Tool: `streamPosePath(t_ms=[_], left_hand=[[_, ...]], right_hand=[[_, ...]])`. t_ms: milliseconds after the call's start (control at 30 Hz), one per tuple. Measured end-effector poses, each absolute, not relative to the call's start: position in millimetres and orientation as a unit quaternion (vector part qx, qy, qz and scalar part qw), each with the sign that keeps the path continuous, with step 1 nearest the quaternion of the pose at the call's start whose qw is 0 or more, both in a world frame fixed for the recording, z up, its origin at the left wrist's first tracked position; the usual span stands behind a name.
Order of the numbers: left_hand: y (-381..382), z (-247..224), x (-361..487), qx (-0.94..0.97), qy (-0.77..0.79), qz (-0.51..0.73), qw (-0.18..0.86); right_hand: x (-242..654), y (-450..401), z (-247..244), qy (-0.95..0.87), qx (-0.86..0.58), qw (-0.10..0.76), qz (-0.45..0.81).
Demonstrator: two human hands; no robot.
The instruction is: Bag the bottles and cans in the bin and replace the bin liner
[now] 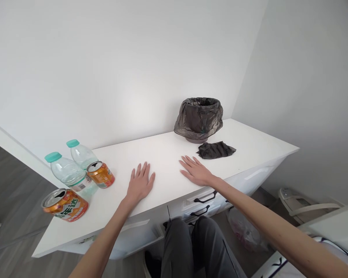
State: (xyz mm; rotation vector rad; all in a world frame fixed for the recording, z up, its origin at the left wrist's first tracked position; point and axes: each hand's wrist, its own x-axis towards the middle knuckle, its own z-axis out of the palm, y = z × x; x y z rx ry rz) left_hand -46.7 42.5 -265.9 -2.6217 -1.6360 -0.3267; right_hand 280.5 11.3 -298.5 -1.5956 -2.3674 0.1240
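Note:
My left hand (140, 182) lies flat on the white cabinet top (159, 154), fingers spread, holding nothing. To its left stand an opened orange drink can (101, 175) and, nearer the front edge, another opened orange can (68, 206). Two clear plastic bottles with green caps, one in front (66, 170) and one behind (82, 154), stand by the cans. Also flat and empty, my right hand (196, 172) rests just left of and in front of a folded black plastic bag (216, 150). Behind that bag is a small trash bin lined with a black bag (198, 119).
White walls (133, 69) rise behind and to the right of the cabinet. Drawers with black handles (205, 197) face my knees. On the floor are a filled clear plastic bag (245, 229) and a pale object with a curved handle (303, 206).

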Motion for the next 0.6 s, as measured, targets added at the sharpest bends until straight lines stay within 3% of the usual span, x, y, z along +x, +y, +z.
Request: streamPosePath(t_ms=[600], left_hand=[[104.4, -284.7, 16.6, -0.797, -0.587, -0.141, -0.004]], right_hand=[[230.9, 61.1, -278.3, -0.749, -0.644, 0.12, 0.103]])
